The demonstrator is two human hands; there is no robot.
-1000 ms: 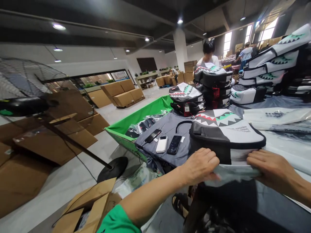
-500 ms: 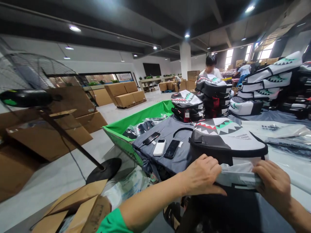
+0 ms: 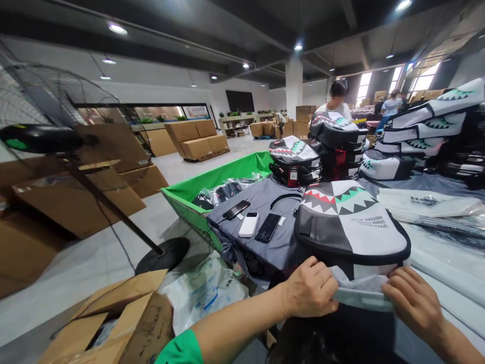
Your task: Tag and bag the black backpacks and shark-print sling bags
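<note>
A backpack [image 3: 346, 222] with a grey-and-white shark-teeth print lies flat at the near table edge, its printed face up. At its near end, a translucent plastic bag [image 3: 364, 299] is stretched with its mouth open. My left hand [image 3: 312, 288] pinches the left side of the bag's rim, fingers curled. The opposite side of that rim is gripped by my right hand [image 3: 413, 298], close to the backpack's near right corner. Below the rim, the bag hangs over something dark that I cannot make out.
Two phones [image 3: 268, 227] and a white power bank [image 3: 249, 225] lie left of the backpack. Stacked backpacks [image 3: 335, 136] stand behind. A green-lined bin [image 3: 182, 194] adjoins the table. A fan [image 3: 41, 139] and an open carton [image 3: 113, 323] are at left. A person [image 3: 335, 103] stands beyond the stacks.
Both hands have shifted slightly down and left with the bag's rim, which is now pulled lower, away from the backpack's near end. The backpack's top face has tilted more toward me.
</note>
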